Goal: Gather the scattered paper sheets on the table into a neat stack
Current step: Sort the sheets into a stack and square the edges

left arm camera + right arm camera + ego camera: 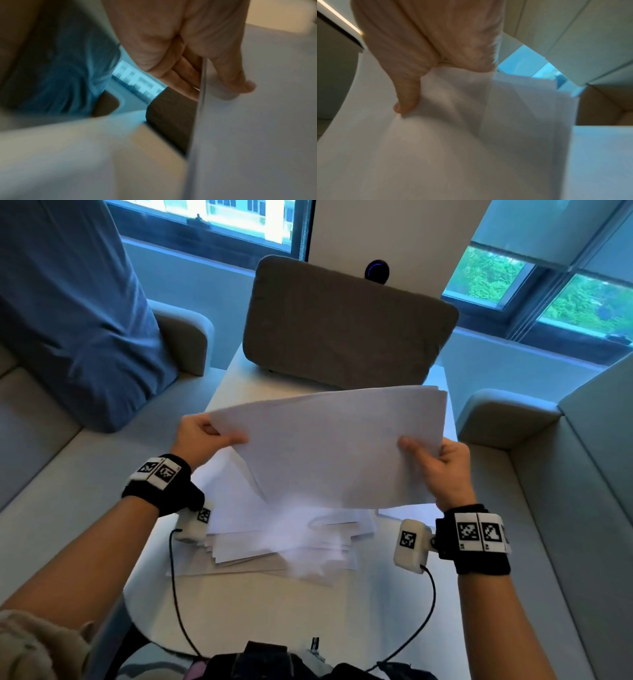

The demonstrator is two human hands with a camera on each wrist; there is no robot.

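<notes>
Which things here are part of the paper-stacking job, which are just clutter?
Job:
- held bundle of sheets, gripped by left hand and right hand
- loose paper sheets on the white table

Lying about:
- grey cushion
- blue pillow
- sofa

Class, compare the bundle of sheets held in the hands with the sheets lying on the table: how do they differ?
The held bundle is lifted and tilted, gripped by the left hand and right hand; the table sheets lie flat, untouched. The held bundle's edges roughly match; the table sheets are fanned out. Both are plain white paper.
</notes>
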